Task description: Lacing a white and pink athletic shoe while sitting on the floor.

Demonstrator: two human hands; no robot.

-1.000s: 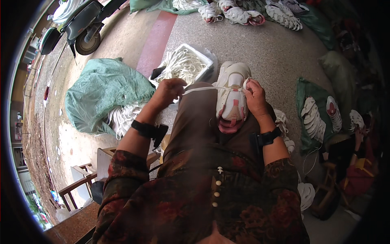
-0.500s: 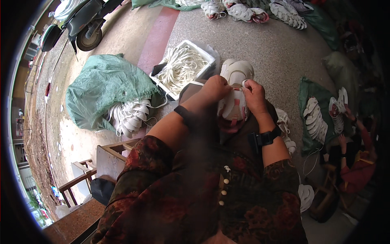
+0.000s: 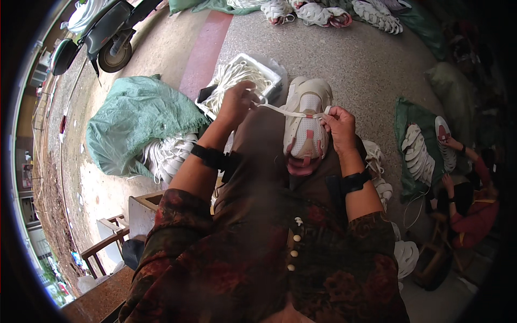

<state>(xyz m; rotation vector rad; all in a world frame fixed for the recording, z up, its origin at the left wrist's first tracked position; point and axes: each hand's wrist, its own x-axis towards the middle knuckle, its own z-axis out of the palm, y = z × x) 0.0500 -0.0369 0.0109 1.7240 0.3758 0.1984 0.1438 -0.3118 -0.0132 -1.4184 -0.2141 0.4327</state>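
A cream sneaker [image 3: 308,129] with pink trim rests on my lap, its toe pointing away from me. Across its upper runs a white shoelace [image 3: 288,112], drawn out to the left. My left hand [image 3: 237,102] pinches the lace's far end, held in front of the lace box. At the sneaker's right side, my right hand [image 3: 340,126] grips the lace close to the eyelets. Wristbands sit on both forearms.
A white foam box [image 3: 272,72] of loose laces stands ahead. Left of it, a green sack [image 3: 137,126] spills white shoe parts [image 3: 167,154]. At right, a co-worker [image 3: 474,204] handles a shoe beside another green sack [image 3: 404,121]. A scooter [image 3: 110,40] is parked far left.
My left hand has moved left, away from the sneaker, pulling the shoelace out straight. My right hand stays beside the shoe. The co-worker's hands and shoe have shifted slightly.
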